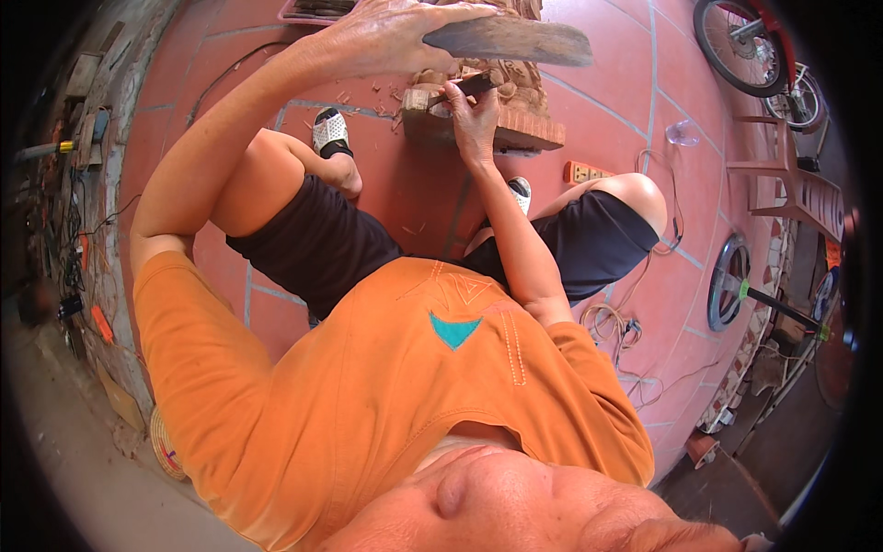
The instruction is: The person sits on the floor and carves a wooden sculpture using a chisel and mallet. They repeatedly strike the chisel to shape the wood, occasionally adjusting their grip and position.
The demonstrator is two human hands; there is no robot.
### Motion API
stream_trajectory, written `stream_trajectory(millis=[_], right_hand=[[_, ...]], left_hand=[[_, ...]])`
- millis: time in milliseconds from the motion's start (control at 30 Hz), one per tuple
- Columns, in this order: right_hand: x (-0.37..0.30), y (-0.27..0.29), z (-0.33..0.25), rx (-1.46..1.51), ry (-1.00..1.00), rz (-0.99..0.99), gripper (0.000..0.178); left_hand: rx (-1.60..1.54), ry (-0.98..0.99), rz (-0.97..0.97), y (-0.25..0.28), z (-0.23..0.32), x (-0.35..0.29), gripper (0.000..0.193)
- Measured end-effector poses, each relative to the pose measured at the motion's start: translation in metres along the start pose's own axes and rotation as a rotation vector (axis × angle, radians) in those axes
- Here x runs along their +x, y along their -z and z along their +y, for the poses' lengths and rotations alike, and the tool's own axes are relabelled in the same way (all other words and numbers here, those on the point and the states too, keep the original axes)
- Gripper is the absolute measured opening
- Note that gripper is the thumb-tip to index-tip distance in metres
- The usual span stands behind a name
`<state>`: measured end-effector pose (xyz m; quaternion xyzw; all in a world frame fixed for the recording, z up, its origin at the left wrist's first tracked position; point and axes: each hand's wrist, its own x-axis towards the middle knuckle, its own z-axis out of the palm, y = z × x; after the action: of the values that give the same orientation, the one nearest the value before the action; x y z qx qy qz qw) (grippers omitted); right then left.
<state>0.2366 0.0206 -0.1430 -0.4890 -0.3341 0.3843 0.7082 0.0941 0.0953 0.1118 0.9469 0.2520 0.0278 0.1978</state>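
My left hand (372,41) is closed around one end of a flat, worn wooden bat (515,42), which points to the right above the work. Just below it, my right hand (475,124) pinches a chisel (476,85) with a dark body. The chisel lies slanted over a carved wooden block (529,136), its tip toward the block's left end. Relief carving shows on the block's upper face, partly hidden by the bat and my hands. The bat and the chisel appear apart.
Wood shavings (345,97) litter the red tiles by my sandalled foot (331,133). An orange power strip (587,173) and cables (612,322) lie to the right. Further right are a plastic cup (682,133), a chair (791,175) and a bicycle wheel (740,46). A tray of tools (317,9) stands at the far left.
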Motion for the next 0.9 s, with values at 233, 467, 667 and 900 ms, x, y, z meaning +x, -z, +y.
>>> stream_trajectory(millis=[233, 467, 667, 900], right_hand=[[-0.007, 0.000, 0.003, -0.087, 0.083, 0.023, 0.022], [-0.001, 0.002, 0.014, -0.195, 0.109, 0.022, 0.029], [-0.002, 0.003, 0.012, -0.212, 0.135, 0.039, 0.029], [-0.005, -0.002, 0.004, -0.230, 0.150, 0.012, 0.027]], left_hand=[[-0.091, 0.044, 0.007, -0.002, 0.003, -0.002, 0.083], [0.188, -0.007, 0.027, -0.061, -0.037, -0.002, 0.077], [-0.009, -0.151, 0.141, -0.017, -0.004, -0.002, 0.082], [-0.077, -0.076, 0.167, -0.058, -0.025, -0.003, 0.079]])
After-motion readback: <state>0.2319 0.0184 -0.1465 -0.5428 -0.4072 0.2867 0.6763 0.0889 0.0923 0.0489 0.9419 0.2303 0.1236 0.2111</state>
